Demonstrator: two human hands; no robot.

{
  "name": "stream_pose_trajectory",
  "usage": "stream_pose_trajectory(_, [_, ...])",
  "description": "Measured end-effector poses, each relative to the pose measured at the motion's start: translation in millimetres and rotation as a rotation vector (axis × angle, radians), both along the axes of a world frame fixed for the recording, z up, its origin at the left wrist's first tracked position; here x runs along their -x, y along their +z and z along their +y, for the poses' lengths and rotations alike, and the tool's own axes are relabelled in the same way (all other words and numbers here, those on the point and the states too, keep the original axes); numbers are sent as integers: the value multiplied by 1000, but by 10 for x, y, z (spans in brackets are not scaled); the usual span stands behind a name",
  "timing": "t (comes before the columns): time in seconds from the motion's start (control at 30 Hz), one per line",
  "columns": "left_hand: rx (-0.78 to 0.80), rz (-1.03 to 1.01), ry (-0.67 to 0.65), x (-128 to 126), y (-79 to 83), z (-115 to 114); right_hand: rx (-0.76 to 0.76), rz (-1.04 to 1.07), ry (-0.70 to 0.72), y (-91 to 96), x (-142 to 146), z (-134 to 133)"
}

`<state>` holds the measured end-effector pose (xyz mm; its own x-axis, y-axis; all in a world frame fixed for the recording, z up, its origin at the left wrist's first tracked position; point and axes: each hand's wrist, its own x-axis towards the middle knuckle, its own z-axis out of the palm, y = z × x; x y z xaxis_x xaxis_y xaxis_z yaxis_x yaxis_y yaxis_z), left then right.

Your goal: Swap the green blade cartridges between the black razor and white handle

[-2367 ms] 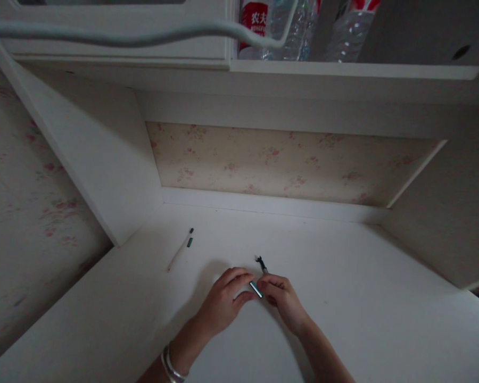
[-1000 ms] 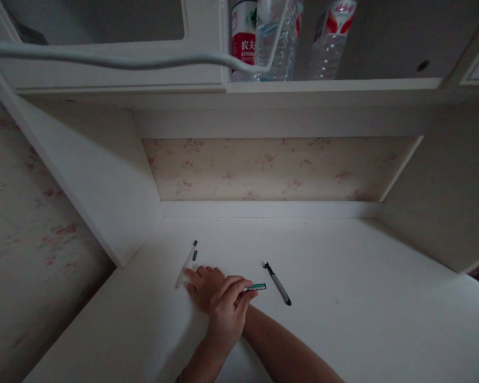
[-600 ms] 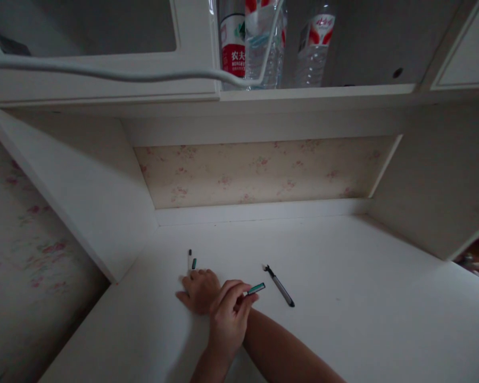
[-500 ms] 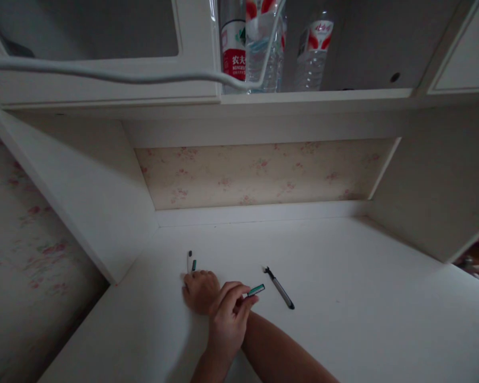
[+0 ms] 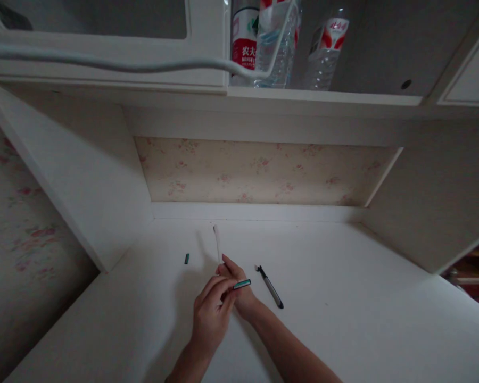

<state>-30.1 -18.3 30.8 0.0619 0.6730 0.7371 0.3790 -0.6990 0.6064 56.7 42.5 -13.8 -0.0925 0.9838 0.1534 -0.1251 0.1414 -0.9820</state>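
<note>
My left hand (image 5: 213,308) is closed, pinching a green-and-black razor blade cartridge (image 5: 242,284) between thumb and fingertips. Just behind it my right hand (image 5: 239,287) is closed around the lower end of a slim white toothbrush (image 5: 217,242), which points up and away with a dark head. The left hand partly covers the right fingers. A second razor cartridge (image 5: 187,259) lies on the white desktop to the left of the hands. To their right rests a grey-and-black razor handle (image 5: 270,287), its forked black end pointing away from me.
The white desktop (image 5: 343,340) has side panels left and right and floral wallpaper behind. Overhead is a cabinet shelf (image 5: 323,97) holding water bottles (image 5: 323,66). A thick white cable or tube (image 5: 135,67) crosses in front of the cabinet.
My right hand has lifted the toothbrush off the desktop and brought it right, away from the second cartridge. My left hand has shifted slightly left, still pinching its cartridge. The view has moved a little.
</note>
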Motion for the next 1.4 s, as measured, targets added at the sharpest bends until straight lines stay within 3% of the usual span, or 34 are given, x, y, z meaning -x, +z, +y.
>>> stream_pose_trajectory(0.17, [19, -7, -7, -10, -63, 21, 158, 267, 48, 187, -731, -524])
stream_pose_trajectory(0.33, [16, 2, -3, -44, -128, 49, 251, 381, 102, 264, -1051, -836])
stream_pose_trajectory(0.53, [48, 38, -15, -69, -180, 50, 324, 429, 71, 212, -1026, -854])
stream_pose_trajectory(0.77, [105, 84, -104, -137, -203, 3, 209, 124, -28, 81, -1068, -823])
stream_pose_trajectory(1.07, [202, 93, -179, -190, -240, -25, 82, -145, -43, 132, -1122, -841])
stream_pose_trajectory(1.4, [177, 126, -195, -198, -238, -20, 7, -251, -95, 183, -1132, -844])
